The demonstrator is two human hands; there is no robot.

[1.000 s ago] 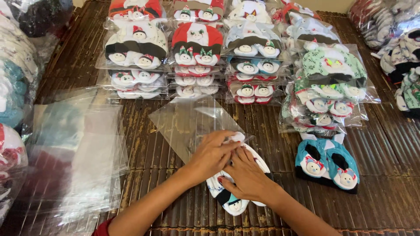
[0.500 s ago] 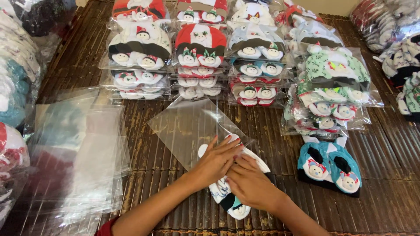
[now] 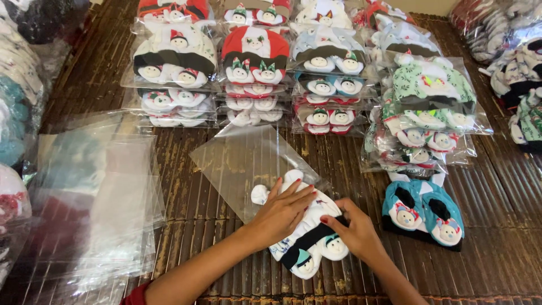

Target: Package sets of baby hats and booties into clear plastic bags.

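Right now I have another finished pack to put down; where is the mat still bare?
Bare mat shows between the loose clear bags and the open bag under the left hand. A narrower strip lies right of the teal hat set. The top rows of packed sets are crowded.

On the dark slatted bamboo desk [image 3: 226, 248], the left hand [image 3: 282, 212] presses flat on a white knitted baby hat set with small snowman faces [image 3: 307, 240], its top entering a clear plastic bag [image 3: 243, 161]. The right hand [image 3: 355, 231] pinches its dark band. Bagged hats [image 3: 254, 56] line the far edge.
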